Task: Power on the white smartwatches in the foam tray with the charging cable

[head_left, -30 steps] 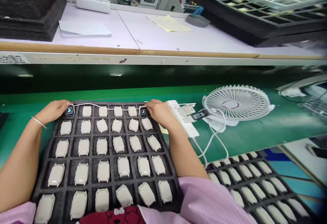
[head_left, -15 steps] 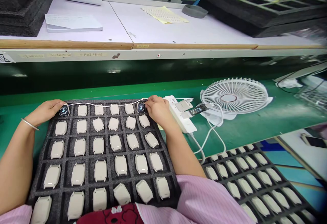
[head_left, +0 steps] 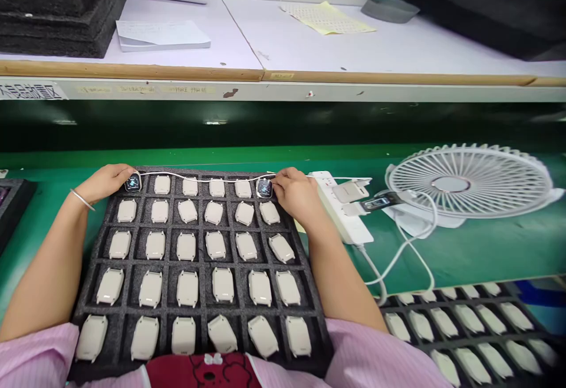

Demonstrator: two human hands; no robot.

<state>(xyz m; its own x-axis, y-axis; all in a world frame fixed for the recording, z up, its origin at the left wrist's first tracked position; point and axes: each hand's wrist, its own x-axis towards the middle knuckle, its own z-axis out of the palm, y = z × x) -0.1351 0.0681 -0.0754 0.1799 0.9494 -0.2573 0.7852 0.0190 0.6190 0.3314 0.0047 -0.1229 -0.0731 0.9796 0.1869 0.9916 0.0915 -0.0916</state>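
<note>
Both hands rest at the far edge of a dark foam tray (head_left: 84, 293) that lies close in front of the person on the green bench (head_left: 464, 252). The left hand (head_left: 104, 181) curls its fingers around a lit watch body (head_left: 132, 183) in the far-left pocket; the right hand (head_left: 298, 192) does the same with a second lit watch body (head_left: 264, 188) in the far-right pocket. Each hand looks partly closed on its piece, though whether it grips or merely touches cannot be told. A thin white cable (head_left: 198, 179) runs straight between the two hands along the back row, so its long axis lies crosswise, from one hand to the other, over the pale watch bodies (head_left: 216, 187) between them. Just beyond the right hand sits a white power strip (head_left: 342, 220), and further out on that side a white fan (head_left: 469, 181). The remaining rows of pale pieces lie nearer the person than either hand.
</note>
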